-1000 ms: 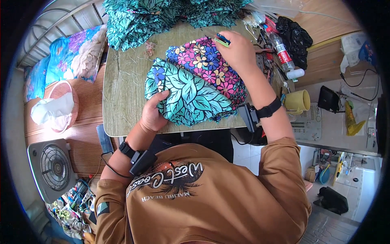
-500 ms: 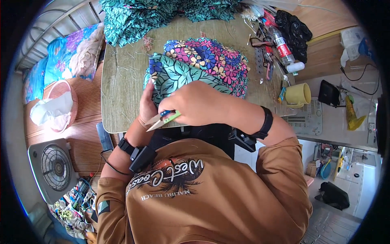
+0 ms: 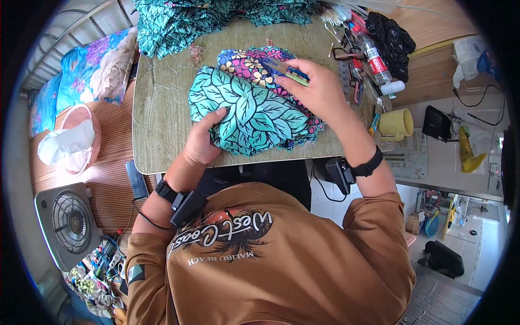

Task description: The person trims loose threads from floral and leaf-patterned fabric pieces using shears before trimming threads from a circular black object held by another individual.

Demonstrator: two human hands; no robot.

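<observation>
A folded piece of teal leaf-print fabric (image 3: 253, 115) lies near the table's front edge. Its left side is gripped by my left hand (image 3: 203, 138), thumb on top and the other fingers hidden below the cloth. Behind and partly under it is fabric with pink, blue and cream flowers (image 3: 244, 60). My right hand (image 3: 320, 93) is closed around small thread snips (image 3: 299, 79) with blue and green handles. Their blades point left, above the flowered fabric.
Teal leaf-print fabric is piled (image 3: 179, 30) at the table's far edge. A plastic bottle (image 3: 375, 59), black bag (image 3: 385, 38) and yellow mug (image 3: 396, 124) are at the right. Loose threads lie on the tabletop (image 3: 157, 114); a fan (image 3: 70, 223) stands left.
My right hand has moved away and to the right with the snips, whose blades now point over the flowered fabric. The leaf-print fabric has been spread flatter toward me.
</observation>
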